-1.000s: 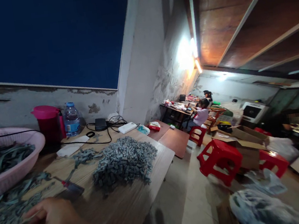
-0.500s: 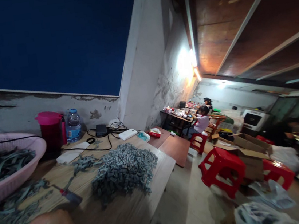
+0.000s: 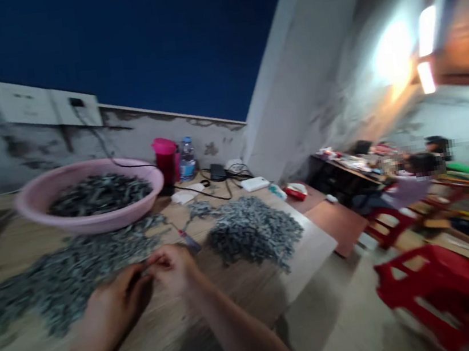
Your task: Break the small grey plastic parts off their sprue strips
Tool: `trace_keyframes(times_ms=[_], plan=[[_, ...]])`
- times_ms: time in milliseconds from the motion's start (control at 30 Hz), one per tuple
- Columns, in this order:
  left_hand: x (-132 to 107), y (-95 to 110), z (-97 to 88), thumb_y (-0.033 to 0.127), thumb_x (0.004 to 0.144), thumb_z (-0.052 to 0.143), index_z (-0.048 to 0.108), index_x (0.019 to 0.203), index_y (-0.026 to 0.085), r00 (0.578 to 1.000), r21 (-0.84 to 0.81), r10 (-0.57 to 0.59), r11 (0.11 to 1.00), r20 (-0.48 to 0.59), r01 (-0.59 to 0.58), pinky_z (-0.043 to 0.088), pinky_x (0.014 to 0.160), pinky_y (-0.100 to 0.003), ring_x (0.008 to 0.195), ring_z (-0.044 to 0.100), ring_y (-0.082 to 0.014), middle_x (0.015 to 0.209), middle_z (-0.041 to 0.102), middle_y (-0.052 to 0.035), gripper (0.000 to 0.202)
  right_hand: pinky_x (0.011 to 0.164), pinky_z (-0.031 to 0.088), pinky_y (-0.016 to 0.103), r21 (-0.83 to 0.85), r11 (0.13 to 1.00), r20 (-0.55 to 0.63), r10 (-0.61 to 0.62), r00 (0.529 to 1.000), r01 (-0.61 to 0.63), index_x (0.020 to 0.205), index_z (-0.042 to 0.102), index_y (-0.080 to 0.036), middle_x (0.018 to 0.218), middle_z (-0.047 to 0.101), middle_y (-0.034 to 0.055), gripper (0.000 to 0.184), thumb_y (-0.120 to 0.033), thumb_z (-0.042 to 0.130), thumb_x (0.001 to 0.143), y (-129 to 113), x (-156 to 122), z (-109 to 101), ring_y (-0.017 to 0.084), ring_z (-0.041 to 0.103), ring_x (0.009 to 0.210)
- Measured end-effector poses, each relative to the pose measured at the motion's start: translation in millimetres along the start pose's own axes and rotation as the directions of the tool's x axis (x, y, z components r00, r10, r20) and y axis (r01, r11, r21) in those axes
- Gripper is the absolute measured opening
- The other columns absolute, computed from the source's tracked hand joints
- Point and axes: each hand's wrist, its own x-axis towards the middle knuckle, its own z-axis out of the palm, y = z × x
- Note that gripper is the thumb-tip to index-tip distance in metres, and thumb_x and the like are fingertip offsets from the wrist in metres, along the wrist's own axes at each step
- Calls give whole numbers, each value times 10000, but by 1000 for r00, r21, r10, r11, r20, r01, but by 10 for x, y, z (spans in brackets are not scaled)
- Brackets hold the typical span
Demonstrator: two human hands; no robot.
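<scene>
- Pink basket (image 3: 93, 221) of grey strips (image 3: 99, 194), cropped half a second ago, now shows whole.
- Left hand (image 3: 111, 301) and right hand (image 3: 178, 268) now show clearly, fingers curled, fingertips meeting; cannot tell what they pinch.
- Grey scattered pieces (image 3: 70, 272) lie beyond the left hand, the heap (image 3: 254, 230) rightward.

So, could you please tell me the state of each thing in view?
Left hand, fingers bent, grip too blurred to tell
Right hand, fingers curled beside the left's, grip unclear
Basin, partly filled with strips
Pile, heaped
Tool, lying on the table
Jug, upright, lid on
Bottle, upright, capped
Plug, plugged in
Lamps, lit
</scene>
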Motion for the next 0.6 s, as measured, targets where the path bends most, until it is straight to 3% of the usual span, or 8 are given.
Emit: trace_keyframes(times_ms=[133, 267, 367, 433, 467, 500, 600], plan=[[12, -5, -116, 325, 844, 406, 587, 909, 189, 997, -28, -34, 999, 76, 36, 454, 653, -256, 720, 623, -173, 810, 662, -30, 235, 532, 459, 228, -22, 999, -7, -39, 999, 39, 815, 598, -186, 653, 588, -8, 101, -194, 550, 726, -92, -47, -12, 140, 563, 564], [59, 33, -109, 272, 838, 427, 568, 927, 186, 999, -100, -6, 995, 53, 12, 450, 690, -263, 779, 608, -177, 860, 649, -39, 188, 579, 473, 224, -184, 965, 71, -178, 982, 188, 840, 611, -196, 724, 623, 7, 138, -220, 493, 772, -242, -122, -79, 141, 600, 638], [58, 0, -104, 259, 848, 436, 555, 873, 182, 1000, -100, -20, 995, 9, 21, 442, 719, -275, 797, 584, -178, 860, 629, -46, 144, 570, 462, 224, -361, 907, -26, -241, 970, 216, 849, 620, -185, 681, 624, 5, 185, -245, 451, 801, -374, -14, -294, 137, 590, 592], [58, -25, -99, 256, 859, 434, 547, 840, 177, 1000, -85, -28, 996, 5, 29, 437, 724, -282, 792, 569, -179, 841, 617, -49, 139, 557, 462, 228, -511, 847, -131, -248, 960, 150, 904, 620, -175, 692, 639, 13, 248, -248, 394, 830, -452, 165, -524, 138, 589, 568], [59, -34, -95, 246, 861, 436, 546, 838, 175, 1000, -81, -27, 996, 10, 28, 436, 725, -283, 793, 565, -178, 841, 612, -52, 134, 563, 464, 230, -637, 769, -220, -256, 941, 60, 916, 625, -170, 694, 643, 17, 270, -233, 373, 839, -485, 270, -656, 141, 591, 573], [60, -40, -90, 231, 859, 440, 546, 838, 173, 1000, -80, -25, 996, 11, 25, 435, 727, -283, 798, 562, -177, 845, 609, -54, 123, 601, 470, 232, -773, 633, -264, -264, 928, -40, 924, 631, -174, 714, 651, 20, 270, -212, 380, 834, -514, 374, -794, 147, 605, 617], [64, -51, -73, 196, 854, 453, 548, 841, 170, 1000, -94, -19, 995, 6, 19, 437, 746, -281, 820, 555, -173, 856, 603, -56, 99, 714, 462, 293, -857, 488, -329, -266, 906, -167, 850, 656, -126, 788, 658, 101, 239, -109, 429, 779, -576, 588, -1208, 214, 619, 760]])
